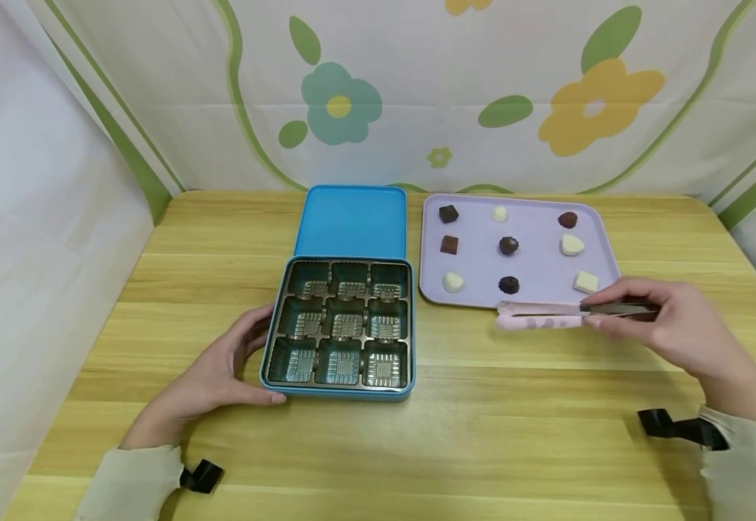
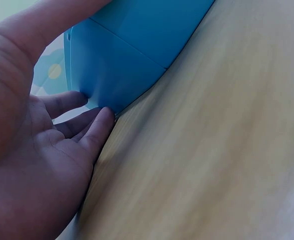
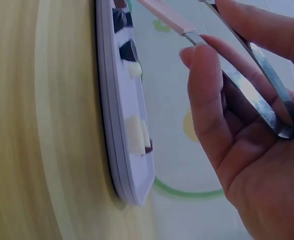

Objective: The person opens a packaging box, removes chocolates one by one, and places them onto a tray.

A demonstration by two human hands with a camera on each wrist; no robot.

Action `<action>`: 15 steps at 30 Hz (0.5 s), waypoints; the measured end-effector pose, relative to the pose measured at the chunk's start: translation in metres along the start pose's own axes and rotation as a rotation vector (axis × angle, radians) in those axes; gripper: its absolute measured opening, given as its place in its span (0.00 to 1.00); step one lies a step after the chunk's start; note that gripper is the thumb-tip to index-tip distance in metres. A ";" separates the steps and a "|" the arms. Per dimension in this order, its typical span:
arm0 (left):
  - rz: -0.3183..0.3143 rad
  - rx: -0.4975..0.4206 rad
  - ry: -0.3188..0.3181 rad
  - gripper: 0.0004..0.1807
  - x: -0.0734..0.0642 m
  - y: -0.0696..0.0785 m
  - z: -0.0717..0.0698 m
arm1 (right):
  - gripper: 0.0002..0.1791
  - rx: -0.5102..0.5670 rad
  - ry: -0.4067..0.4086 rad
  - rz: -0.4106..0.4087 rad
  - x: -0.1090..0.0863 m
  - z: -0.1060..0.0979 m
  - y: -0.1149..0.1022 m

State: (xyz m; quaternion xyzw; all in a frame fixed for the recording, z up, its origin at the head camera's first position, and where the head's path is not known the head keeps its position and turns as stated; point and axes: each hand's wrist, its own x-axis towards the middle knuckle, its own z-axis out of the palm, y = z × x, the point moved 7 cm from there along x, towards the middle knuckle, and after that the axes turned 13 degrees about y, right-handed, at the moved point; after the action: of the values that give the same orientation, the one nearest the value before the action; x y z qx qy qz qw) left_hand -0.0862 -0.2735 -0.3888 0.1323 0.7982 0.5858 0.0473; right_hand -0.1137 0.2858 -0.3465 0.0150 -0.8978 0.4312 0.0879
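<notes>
A blue tin (image 1: pixel 337 394) stands unlidded at centre left, its dark plastic insert (image 1: pixel 345 333) divided into bare square compartments. My left hand (image 1: pixel 218 373) holds the tin's near left corner, thumb along the front and fingers against the left side; the left wrist view shows fingertips (image 2: pixel 102 120) at its blue wall. In my right hand (image 1: pixel 684 329) is a pair of metal tongs (image 3: pixel 252 92) with pink tips (image 1: pixel 540 316), gripped between thumb and fingers. Nothing sits between the parted tips, which hover by the front edge of a lilac tray (image 1: pixel 475 271) of chocolates.
Several dark and white chocolates lie spaced out on the tray, among them a white square (image 1: pixel 587 281) near the right hand and a dark ball (image 1: pixel 508 245) mid-tray. Behind the tin lies its blue lid (image 1: pixel 353 221). A flowered curtain (image 1: pixel 410 65) hangs along the table's far edge.
</notes>
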 end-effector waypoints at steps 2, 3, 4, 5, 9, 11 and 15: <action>-0.002 0.000 0.001 0.66 0.000 0.000 0.000 | 0.14 -0.032 -0.030 -0.017 -0.001 0.006 -0.005; -0.004 -0.002 0.002 0.66 0.000 0.000 0.000 | 0.14 -0.039 -0.045 -0.023 -0.002 0.009 -0.007; -0.003 -0.002 0.004 0.66 -0.001 0.000 0.000 | 0.15 -0.045 -0.062 -0.036 -0.003 0.012 -0.009; -0.004 -0.001 0.003 0.66 -0.001 0.000 0.000 | 0.15 -0.052 -0.076 -0.044 -0.003 0.014 -0.010; -0.007 0.000 -0.001 0.66 -0.001 0.000 0.000 | 0.15 -0.107 -0.120 -0.051 -0.004 0.021 -0.011; -0.014 0.001 -0.004 0.66 -0.001 -0.001 0.000 | 0.16 -0.151 -0.151 -0.073 -0.005 0.025 -0.010; -0.021 0.001 -0.005 0.66 -0.002 -0.002 -0.001 | 0.18 -0.189 -0.216 -0.121 -0.009 0.036 -0.010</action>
State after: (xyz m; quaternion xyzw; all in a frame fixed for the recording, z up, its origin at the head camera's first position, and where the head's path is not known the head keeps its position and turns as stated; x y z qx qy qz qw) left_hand -0.0850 -0.2752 -0.3902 0.1253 0.7996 0.5847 0.0557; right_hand -0.1088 0.2510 -0.3619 0.1071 -0.9360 0.3347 0.0178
